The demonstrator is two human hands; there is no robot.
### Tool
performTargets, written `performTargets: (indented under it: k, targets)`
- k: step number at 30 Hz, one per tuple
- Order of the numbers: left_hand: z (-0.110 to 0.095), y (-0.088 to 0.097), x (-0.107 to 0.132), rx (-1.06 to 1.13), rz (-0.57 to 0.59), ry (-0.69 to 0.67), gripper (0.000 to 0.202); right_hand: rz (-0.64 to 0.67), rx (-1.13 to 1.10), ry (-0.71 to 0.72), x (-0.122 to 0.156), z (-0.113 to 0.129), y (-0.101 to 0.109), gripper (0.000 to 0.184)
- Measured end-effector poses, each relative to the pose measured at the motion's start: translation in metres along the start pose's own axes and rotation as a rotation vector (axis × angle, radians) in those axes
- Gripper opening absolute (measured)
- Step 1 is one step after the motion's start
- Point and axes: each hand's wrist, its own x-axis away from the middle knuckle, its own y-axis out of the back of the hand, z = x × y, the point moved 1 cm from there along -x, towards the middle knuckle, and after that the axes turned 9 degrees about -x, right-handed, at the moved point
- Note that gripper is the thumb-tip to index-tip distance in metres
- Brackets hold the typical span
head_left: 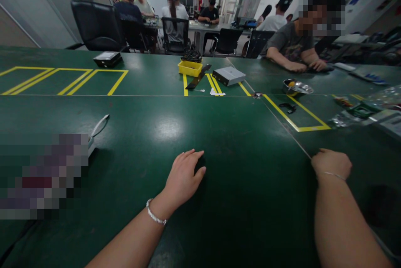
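My left hand (184, 176) rests palm down on the dark green table (238, 167), fingers together and slightly curved, with nothing visible under it; a beaded bracelet circles that wrist. My right hand (331, 162) lies further right near a seam in the table, fingers curled under into a loose fist, and I cannot see anything in it. A thin bracelet sits on that wrist. Both hands are nearest to bare table surface.
A white cable (99, 126) lies at the left. Further back stand a yellow bin (189, 68), a grey box (228, 75), a black box (107, 59) and a metal bowl (297, 87). Plastic-wrapped items (363, 111) lie right. A person (293, 44) leans on the table; others sit behind.
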Motion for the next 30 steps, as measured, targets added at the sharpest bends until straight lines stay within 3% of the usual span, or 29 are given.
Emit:
performTargets:
  k: [3,6,10,12,15,18,21,23,26,28,30]
  targets:
    - [0.000,0.001,0.000,0.028,-0.010,0.010,0.036,0.007,-0.026,0.061,0.016,0.043,0.007,0.029]
    - [0.000,0.001,0.000,0.135,-0.022,0.072,0.031,0.099,-0.245,0.353,0.052,0.113,0.011,0.025]
    - [-0.001,-0.001,-0.001,0.489,0.013,0.147,0.032,0.354,-0.602,0.802,0.130,0.203,0.013,0.017]
    - [-0.003,-0.002,-0.002,0.671,0.043,0.152,0.034,0.436,-0.701,0.948,0.168,0.230,0.014,0.019]
    - [-0.004,-0.002,-0.005,0.752,0.057,0.140,0.029,0.473,-0.742,1.105,0.204,0.247,0.016,0.027]
    - [-0.003,-0.003,-0.006,0.778,0.072,0.178,0.021,0.448,-0.722,1.194,0.200,0.245,0.018,0.032]
    - [0.000,-0.004,-0.006,0.913,0.119,0.290,0.019,0.302,-0.592,1.091,0.155,0.223,0.019,0.037]
    - [0.002,-0.004,-0.006,0.996,0.122,0.337,0.019,0.123,-0.426,0.874,0.112,0.190,0.015,0.037]
    - [0.004,-0.004,-0.006,1.046,0.091,0.331,0.023,-0.104,-0.166,0.482,0.050,0.120,0.005,0.046]
    - [0.004,-0.003,-0.006,1.054,0.086,0.324,0.026,-0.077,-0.043,0.247,0.021,0.073,-0.004,0.049]
    - [0.005,-0.003,-0.007,1.065,0.091,0.326,0.026,0.067,0.013,0.052,0.005,0.038,-0.011,0.045]
